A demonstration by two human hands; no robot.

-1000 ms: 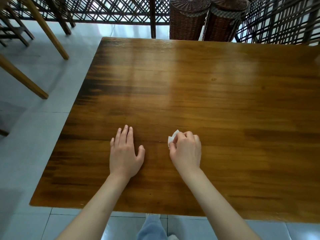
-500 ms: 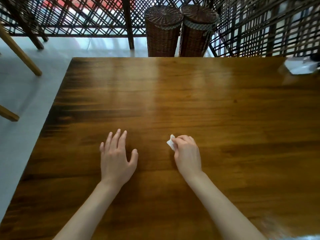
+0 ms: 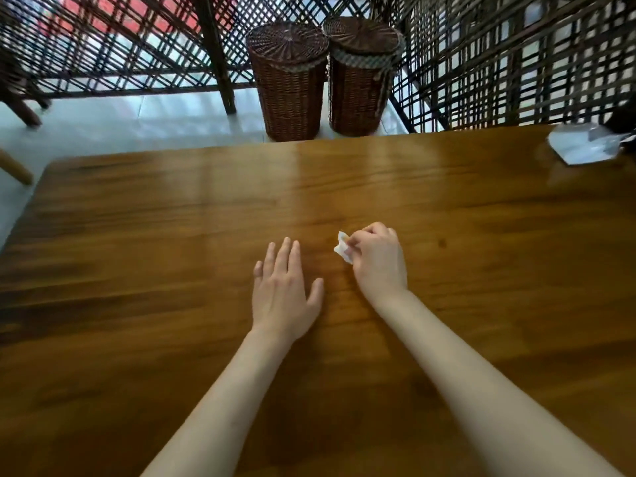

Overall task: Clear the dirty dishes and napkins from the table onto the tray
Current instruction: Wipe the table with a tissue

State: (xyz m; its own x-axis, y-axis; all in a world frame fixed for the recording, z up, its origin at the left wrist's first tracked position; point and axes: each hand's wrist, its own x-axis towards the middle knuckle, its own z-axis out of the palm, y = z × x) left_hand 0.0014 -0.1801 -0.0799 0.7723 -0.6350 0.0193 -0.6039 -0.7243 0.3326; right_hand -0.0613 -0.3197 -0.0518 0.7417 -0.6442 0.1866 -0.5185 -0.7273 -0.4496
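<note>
My right hand (image 3: 378, 263) is closed around a small crumpled white napkin (image 3: 342, 247), which sticks out past the fingertips just above the wooden table (image 3: 172, 235). My left hand (image 3: 282, 290) lies flat on the table to the left of it, fingers spread, holding nothing. At the far right edge of the table sits a blurred white and clear object (image 3: 581, 146), possibly a dish or wrapper; I cannot tell which. No tray is in view.
Two lidded wicker baskets (image 3: 289, 80) (image 3: 361, 74) stand on the floor just beyond the table's far edge. Dark lattice screens (image 3: 499, 63) run behind them. A wooden chair leg (image 3: 13, 170) shows at the left.
The camera has tilted up and turned right, bringing the baskets and the white object on the far right into view. My right hand has lifted slightly with the napkin; the left hand stays flat.
</note>
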